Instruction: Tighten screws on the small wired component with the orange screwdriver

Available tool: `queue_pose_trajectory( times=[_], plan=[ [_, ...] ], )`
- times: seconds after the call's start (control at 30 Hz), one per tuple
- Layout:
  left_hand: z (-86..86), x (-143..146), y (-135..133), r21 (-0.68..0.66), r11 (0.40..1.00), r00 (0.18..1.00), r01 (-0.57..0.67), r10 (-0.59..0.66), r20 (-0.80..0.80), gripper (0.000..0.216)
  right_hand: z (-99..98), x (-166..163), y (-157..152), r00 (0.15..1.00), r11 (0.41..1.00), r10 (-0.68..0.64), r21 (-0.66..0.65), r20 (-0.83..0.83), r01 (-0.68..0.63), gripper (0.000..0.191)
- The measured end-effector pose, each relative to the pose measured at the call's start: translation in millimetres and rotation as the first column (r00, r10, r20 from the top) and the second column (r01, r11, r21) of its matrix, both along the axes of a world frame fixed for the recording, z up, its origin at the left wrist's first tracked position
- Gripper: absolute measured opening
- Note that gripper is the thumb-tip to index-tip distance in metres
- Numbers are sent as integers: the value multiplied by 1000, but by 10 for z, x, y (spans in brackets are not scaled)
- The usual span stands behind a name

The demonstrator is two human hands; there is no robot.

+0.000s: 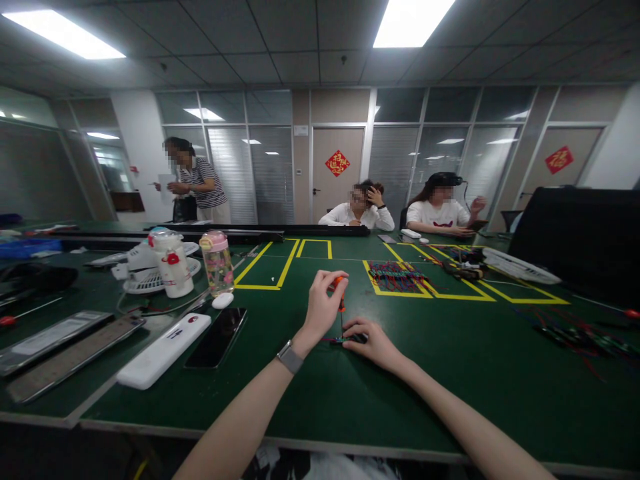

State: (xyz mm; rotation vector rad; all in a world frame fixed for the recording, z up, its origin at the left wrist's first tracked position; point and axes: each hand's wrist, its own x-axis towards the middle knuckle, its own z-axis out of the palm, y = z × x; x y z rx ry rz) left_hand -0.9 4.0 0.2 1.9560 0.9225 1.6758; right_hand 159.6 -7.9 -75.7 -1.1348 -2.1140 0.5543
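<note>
My left hand (324,303), with a watch (291,357) on its wrist, is closed round the orange handle of a screwdriver (342,305). The screwdriver stands upright, its thin shaft pointing down at a small green terminal piece (338,341) with thin wires on the table. My right hand (373,341) pinches that piece from the right and steadies it against the tabletop. Part of it is hidden by the fingers, and a dark part shows under them. I cannot make out exactly where the screwdriver tip touches.
On the green table (300,400) lie a black phone (217,338), a white oblong case (164,350), two bottles (217,263) and a white fan (143,267). Bundled wired pieces (400,277) lie inside yellow tape; more wires (585,337) lie right. Several people (360,210) are beyond the table.
</note>
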Motion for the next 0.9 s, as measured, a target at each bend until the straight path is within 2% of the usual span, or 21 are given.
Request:
queue_pose_trajectory(
  times=[0.07, 0.2, 0.37, 0.57, 0.77, 0.9],
  plan=[
    [-6, -5, 31, -34, 999, 999, 24, -23, 36, 27, 5, -1, -3, 1000, 1000, -4, -2, 6, 4, 13],
    [-10, -10, 75, -92, 984, 984, 153, -144, 101, 25, 4, -5, -3, 1000, 1000, -5, -3, 8, 5, 13],
    [-5, 0, 28, -50, 994, 994, 99, -97, 45, 20, -10, -3, 8, 1000, 1000, 2, 5, 2, -2, 13],
    [-13, 32, 14, -78, 971, 974, 228, -225, 37, 30, -20, 0, 17, 1000, 1000, 8, 4, -11, -8, 13],
    [-14, 12, 3, 9, 998, 998, 66, -66, 8, 23, -25, -3, 18, 1000, 1000, 8, 8, -5, -8, 14],
    [2, 0, 9, -42, 986, 987, 162, -161, 20, 30, -11, -8, 7, 1000, 1000, -4, -3, -3, 4, 14]
  ],
)
